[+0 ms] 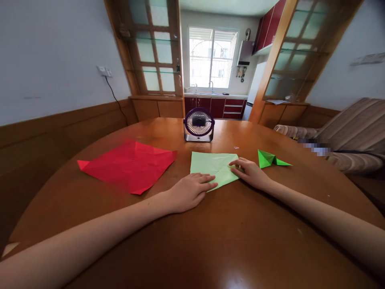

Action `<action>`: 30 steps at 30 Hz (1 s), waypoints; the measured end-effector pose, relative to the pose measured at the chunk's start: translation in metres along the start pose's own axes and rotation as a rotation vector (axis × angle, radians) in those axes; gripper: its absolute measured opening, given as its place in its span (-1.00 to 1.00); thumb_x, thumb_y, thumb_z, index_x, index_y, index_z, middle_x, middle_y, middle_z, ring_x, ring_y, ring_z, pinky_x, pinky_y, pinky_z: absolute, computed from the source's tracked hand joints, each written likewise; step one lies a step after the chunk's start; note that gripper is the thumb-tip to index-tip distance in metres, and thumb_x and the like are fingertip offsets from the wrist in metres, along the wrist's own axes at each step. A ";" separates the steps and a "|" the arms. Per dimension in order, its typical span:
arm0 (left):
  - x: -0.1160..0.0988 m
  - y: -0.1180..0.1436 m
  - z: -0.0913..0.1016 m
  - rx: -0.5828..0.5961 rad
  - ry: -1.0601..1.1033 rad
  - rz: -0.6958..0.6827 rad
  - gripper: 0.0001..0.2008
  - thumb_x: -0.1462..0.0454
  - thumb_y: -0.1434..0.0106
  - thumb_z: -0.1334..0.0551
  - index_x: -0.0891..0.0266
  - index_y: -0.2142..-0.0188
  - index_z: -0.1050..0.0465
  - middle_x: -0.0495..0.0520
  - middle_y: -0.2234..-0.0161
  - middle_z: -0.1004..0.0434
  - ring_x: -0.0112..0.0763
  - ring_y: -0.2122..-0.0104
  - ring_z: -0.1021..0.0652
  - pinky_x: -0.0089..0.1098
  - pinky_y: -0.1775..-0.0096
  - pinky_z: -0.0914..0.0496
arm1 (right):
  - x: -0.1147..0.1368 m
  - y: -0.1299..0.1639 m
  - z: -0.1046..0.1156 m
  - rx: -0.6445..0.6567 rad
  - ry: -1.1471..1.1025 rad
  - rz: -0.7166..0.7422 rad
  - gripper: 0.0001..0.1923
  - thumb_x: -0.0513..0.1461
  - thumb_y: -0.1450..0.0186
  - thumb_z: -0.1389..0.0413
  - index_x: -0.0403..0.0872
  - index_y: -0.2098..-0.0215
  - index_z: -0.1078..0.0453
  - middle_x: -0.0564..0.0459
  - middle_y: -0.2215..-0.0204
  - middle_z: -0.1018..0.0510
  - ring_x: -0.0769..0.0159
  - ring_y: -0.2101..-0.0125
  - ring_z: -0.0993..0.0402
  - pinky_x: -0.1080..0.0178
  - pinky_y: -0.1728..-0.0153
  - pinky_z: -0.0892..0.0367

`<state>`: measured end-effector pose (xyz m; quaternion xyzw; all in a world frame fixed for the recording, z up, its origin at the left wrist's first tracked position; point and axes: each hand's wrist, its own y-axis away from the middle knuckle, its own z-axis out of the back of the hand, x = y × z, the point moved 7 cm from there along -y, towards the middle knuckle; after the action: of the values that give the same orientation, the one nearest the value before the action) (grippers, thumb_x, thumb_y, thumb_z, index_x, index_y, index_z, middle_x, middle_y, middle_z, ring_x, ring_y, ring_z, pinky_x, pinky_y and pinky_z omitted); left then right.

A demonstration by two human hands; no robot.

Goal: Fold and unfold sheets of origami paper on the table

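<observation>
A pale green sheet of paper [212, 162] with faint creases lies on the wooden table, in front of me. My left hand [194, 192] rests flat over its near left part, fingers stretched out and pointing right. At the sheet's right edge is my right hand [247, 171], its fingers bent and a little apart, the tips touching the paper. Whether the right fingers pinch the edge cannot be made out. To the right of that hand sits a folded bright green paper piece [267, 159]. A creased red sheet of paper [132, 166] lies left of the pale green one.
A small purple desk fan [199, 123] stands on the round wooden table [210, 241] beyond the paper. A striped sofa [351, 128] is at the right. Glass-shelved cabinets and a kitchen window [213, 56] are behind the table.
</observation>
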<state>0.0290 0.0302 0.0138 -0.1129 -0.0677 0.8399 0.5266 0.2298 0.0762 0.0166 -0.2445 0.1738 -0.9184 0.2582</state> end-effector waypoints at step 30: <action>-0.001 -0.021 0.002 -0.088 0.025 -0.078 -0.67 0.29 -0.41 -0.02 0.09 -0.09 -0.42 0.16 -0.09 -0.38 -0.20 -0.06 -0.39 -0.14 -0.08 -0.26 | 0.010 0.003 -0.001 -0.007 0.171 0.087 -0.70 -0.18 -0.42 0.05 -0.04 0.07 -0.49 -0.08 0.28 -0.43 0.25 0.33 -0.43 0.21 0.29 -0.37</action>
<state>0.0473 0.0382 0.0212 -0.1436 -0.1024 0.8134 0.5543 0.2232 0.0685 0.0184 -0.1585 0.2088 -0.9231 0.2813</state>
